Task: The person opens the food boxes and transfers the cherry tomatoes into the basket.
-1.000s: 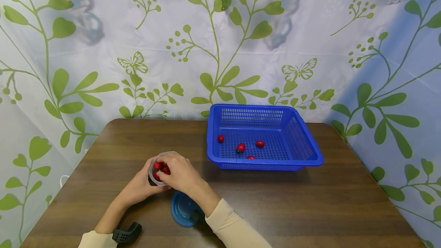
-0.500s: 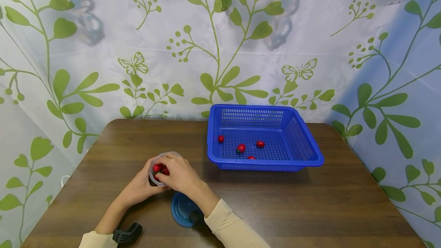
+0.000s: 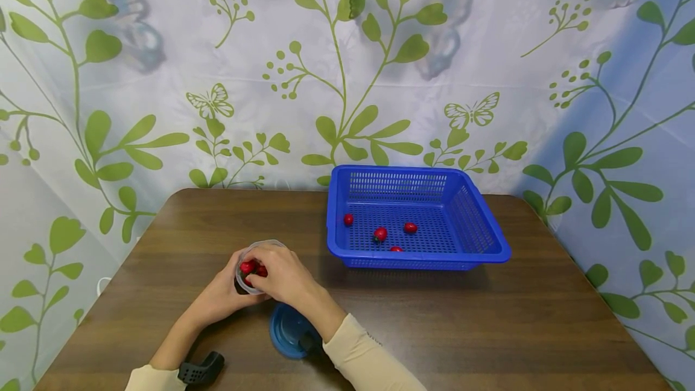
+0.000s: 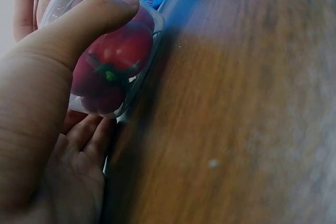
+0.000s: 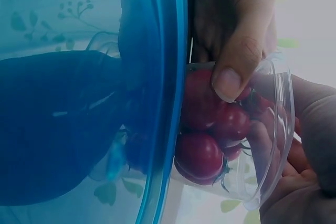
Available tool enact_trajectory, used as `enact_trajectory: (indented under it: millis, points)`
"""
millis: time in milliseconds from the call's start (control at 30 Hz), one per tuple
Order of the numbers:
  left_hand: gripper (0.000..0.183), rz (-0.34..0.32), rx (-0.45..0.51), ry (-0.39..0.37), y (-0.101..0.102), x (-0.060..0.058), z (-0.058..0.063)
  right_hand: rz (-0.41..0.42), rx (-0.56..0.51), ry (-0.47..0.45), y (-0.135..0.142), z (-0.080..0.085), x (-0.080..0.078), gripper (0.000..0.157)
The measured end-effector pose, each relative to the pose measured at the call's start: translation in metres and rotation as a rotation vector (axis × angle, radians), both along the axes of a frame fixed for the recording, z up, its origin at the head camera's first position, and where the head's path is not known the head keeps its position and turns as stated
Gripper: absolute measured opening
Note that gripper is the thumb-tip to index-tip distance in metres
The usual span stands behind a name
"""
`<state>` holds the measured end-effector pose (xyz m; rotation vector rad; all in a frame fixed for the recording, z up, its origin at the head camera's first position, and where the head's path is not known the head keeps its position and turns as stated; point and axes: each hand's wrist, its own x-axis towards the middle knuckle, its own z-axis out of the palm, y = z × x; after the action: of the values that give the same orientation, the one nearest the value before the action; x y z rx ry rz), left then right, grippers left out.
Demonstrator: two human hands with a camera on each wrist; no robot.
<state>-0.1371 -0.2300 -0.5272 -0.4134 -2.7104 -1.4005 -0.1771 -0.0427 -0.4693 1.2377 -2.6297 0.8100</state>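
Note:
A clear plastic tub with cherry tomatoes in it stands at the left of the table. My left hand grips the tub from its left side, thumb across the wall. From the right, my right hand reaches over the rim, its fingers down inside. Its thumb and index finger pinch a cherry tomato near the top; those fingertips are partly hidden. A blue round lid lies on the table under my right wrist, and fills much of the right wrist view.
A blue perforated basket sits at the back, right of the hands, with several cherry tomatoes spread over its floor. The wooden table runs back to a leaf-patterned cloth. A black wrist mount is on my left wrist.
Inside the tub, the tomato at my right fingertips has shifted slightly and the right fingers have bent in a little. The left hand, tub, lid and basket stay where they were.

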Motion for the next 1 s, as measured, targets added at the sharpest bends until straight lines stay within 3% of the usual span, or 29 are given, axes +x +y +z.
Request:
enact_trajectory:
  millis: [600, 1000]
  points:
    - [0.094, -0.005, 0.013, -0.016, 0.000, 0.001, 0.001, 0.030, -0.060, 0.002, 0.003, 0.000, 0.001, 0.019]
    - [0.095, 0.036, -0.014, -0.013, 0.001, 0.000, 0.000, 0.039, -0.109, -0.005, 0.010, 0.005, -0.003, 0.022]
